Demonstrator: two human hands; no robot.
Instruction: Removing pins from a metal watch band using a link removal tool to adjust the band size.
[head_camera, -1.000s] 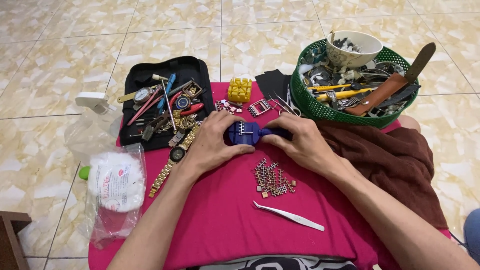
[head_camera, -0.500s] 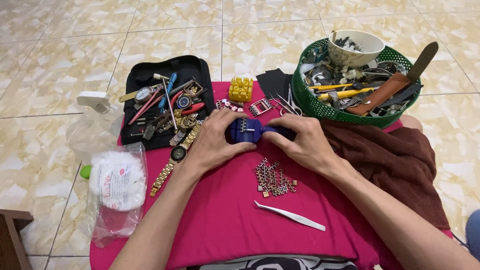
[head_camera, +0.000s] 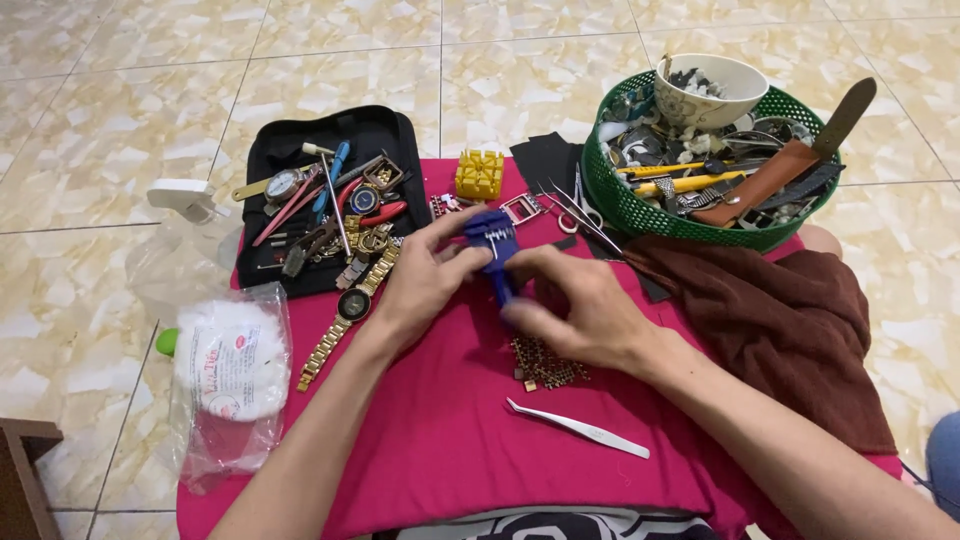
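A bright pink cloth (head_camera: 440, 440) is spread over a pale marbled tile floor (head_camera: 120, 90), and nearly everything is carried on or around it. A dark brown towel (head_camera: 790, 320) is draped over the cloth's right edge. A round green plastic basket (head_camera: 640, 215) is set at the far right corner, filled with straps, tools and a white ceramic bowl (head_camera: 712, 88). An open black zip case (head_camera: 300, 140) crammed with hand tools and watch parts lies at the far left corner. A clear plastic bag of white cotton (head_camera: 228, 362) rests off the near left edge.

Near the middle of the cloth, toward its far edge, a small blue plastic watch-link tool (head_camera: 493, 245) is gripped from both sides: the left hand (head_camera: 420, 285) is closed on its upper part, and the right hand (head_camera: 580, 310) is pinched on its lower end. A gold metal wristwatch (head_camera: 345, 315) is laid just left of the left wrist. A heap of loose metal links (head_camera: 545, 365) sits under the right hand, with white tweezers (head_camera: 580, 428) nearer the near edge. A small yellow plastic block (head_camera: 480, 175) stands at the far edge.
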